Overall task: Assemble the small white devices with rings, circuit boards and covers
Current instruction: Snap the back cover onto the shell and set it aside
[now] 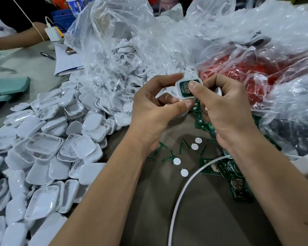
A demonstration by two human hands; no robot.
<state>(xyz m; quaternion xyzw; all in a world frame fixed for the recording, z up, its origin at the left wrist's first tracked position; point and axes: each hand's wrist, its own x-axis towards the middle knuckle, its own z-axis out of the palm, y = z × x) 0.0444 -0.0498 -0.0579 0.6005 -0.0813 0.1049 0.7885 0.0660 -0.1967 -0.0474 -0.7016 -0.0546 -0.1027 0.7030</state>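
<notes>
Your right thumb is covering part of the circuit board seated in the white device, and your left hand is hiding its underside. The clear bag is blurring the white rings inside. The picture's left edge is cutting off the pile of covers.

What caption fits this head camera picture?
Both hands press a circuit board into a white device beside heaped covers.
</notes>
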